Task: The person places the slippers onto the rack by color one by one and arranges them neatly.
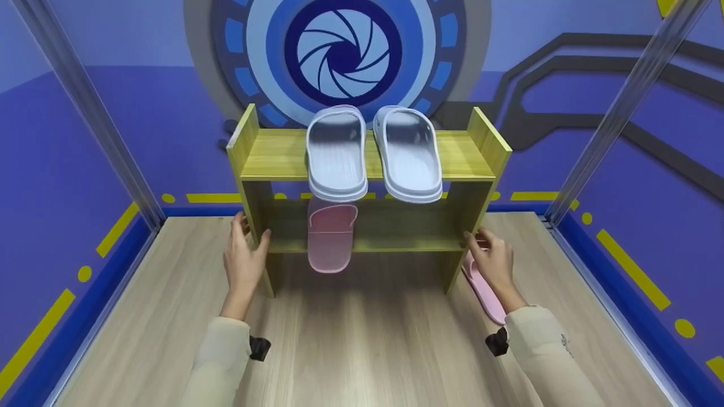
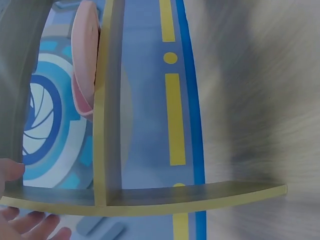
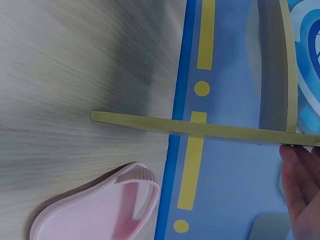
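A small yellow wooden shoe rack (image 1: 277, 155) stands between the two hands. My left hand (image 1: 244, 263) grips its left side panel (image 2: 155, 207), thumb on the inner face and fingers outside. At the right side panel (image 3: 220, 131), my right hand (image 1: 493, 260) holds the edge with bent fingers; its thumb is partly hidden. Two pale grey clogs, one left (image 1: 337, 161) and one right (image 1: 413, 158), sit side by side on the top shelf, heels overhanging the front. One pink slipper (image 1: 331, 249) lies on the lower shelf, left of centre, its heel overhanging.
Another pink slipper (image 3: 95, 210) lies on the wooden tabletop (image 1: 350, 350) to the right of the rack, partly behind the right hand in the head view. A blue patterned wall (image 1: 141, 124) rises behind, with metal posts (image 1: 628, 113) at the corners.
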A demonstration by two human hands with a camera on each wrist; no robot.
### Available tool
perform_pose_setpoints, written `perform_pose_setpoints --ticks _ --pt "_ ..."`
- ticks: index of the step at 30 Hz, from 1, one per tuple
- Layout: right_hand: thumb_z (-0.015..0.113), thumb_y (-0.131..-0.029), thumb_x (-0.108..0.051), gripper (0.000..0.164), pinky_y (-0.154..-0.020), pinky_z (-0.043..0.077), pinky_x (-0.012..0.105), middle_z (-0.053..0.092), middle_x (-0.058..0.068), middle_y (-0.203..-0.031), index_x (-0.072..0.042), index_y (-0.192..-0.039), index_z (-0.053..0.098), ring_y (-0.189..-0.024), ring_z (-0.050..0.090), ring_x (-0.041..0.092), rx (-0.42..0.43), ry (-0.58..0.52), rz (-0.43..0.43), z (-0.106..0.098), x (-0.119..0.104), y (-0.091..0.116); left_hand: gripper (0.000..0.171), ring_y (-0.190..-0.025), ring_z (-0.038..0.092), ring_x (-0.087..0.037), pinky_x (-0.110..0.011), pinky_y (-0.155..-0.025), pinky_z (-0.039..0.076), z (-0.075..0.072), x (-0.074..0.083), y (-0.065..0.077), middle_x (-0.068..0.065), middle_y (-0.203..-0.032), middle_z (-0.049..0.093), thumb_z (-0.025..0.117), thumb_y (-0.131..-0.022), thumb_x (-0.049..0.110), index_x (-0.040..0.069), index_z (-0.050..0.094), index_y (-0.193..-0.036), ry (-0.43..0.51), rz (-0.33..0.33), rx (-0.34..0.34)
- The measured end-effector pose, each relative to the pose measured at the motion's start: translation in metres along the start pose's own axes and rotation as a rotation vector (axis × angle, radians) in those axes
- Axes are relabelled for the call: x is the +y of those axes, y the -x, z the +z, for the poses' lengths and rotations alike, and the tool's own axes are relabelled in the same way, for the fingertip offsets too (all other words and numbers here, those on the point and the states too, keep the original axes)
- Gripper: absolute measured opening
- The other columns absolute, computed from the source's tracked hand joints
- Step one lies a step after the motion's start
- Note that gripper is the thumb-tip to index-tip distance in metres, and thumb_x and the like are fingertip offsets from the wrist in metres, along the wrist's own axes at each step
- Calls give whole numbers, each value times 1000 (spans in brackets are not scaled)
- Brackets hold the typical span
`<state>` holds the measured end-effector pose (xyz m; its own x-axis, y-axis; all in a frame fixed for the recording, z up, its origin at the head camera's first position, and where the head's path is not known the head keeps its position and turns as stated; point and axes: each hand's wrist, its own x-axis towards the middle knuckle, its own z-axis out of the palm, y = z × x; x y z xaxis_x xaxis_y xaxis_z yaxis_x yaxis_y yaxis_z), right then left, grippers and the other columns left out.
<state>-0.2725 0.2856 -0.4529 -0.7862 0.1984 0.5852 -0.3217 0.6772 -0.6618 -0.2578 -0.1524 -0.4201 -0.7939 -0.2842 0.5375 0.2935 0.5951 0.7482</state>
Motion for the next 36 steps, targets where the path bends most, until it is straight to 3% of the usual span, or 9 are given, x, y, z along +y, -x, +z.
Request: perform_pose_setpoints --ticks 4,9,13,19,22,27,32,36 --pt "61 -83 -24 21 -63 49 36 66 7 -81 -5 -92 66 -72 62 20 7 -6 3 1 0 0 51 -100 52 -34 -46 -80 41 1 -4 -5 -22 -115 52 59 -85 16 -1 38 -129 -28 -31 -35" --pt "63 -82 -22 19 -64 49 38 65 10 -81 -5 -86 66 -72 62 22 18 -6 -18 1 -1 0 35 -83 58 -32 -44 -67 46 2 -8 -11 -21 -98 61 59 -85 17 1 52 -116 -90 -35 -27" --pt "62 -83 -23 19 -63 49 39 65 11 -81 -4 -85 65 -72 62 24 15 -5 -29 1 -1 0 24 -79 60 -32 -44 -65 47 1 -8 -15 -20 -92 62 58 -86 15 0 59 -104 -120 -35 -10" --pt "61 -83 -23 21 -63 49 39 65 10 -82 -4 -90 66 -72 62 22 5 -1 -17 0 -1 1 22 -76 62 -33 -44 -64 48 -1 -10 -18 -22 -89 63 58 -86 14 -3 61 -99 -172 21 -25" --pt "61 -84 -24 20 -63 49 31 65 8 -81 -6 -91 67 -72 62 20 0 -2 -12 0 0 1 22 -77 61 -33 -43 -63 49 -1 -11 -18 -22 -91 62 57 -86 13 -4 61 -101 -170 38 -39" --pt "62 -83 -27 28 -63 48 22 65 7 -86 -5 -100 65 -74 62 18 -59 -27 5 -3 5 2 22 -78 62 -33 -43 -63 49 -1 -12 -18 -22 -92 62 56 -87 13 -4 61 -102 -159 28 -49" --pt "64 -81 -30 43 -71 47 26 63 9 -97 -5 -115 58 -85 60 18 -91 -90 49 -14 15 3 22 -79 62 -32 -42 -63 49 0 -13 -19 -21 -93 63 55 -88 14 -3 61 -101 -148 8 -57" --pt "65 -81 -25 51 -84 41 36 56 12 -112 -5 -125 49 -102 52 23 -79 -148 70 -25 33 7 21 -78 62 -32 -42 -63 49 0 -14 -19 -21 -91 63 56 -87 14 -3 61 -100 -154 5 -57"
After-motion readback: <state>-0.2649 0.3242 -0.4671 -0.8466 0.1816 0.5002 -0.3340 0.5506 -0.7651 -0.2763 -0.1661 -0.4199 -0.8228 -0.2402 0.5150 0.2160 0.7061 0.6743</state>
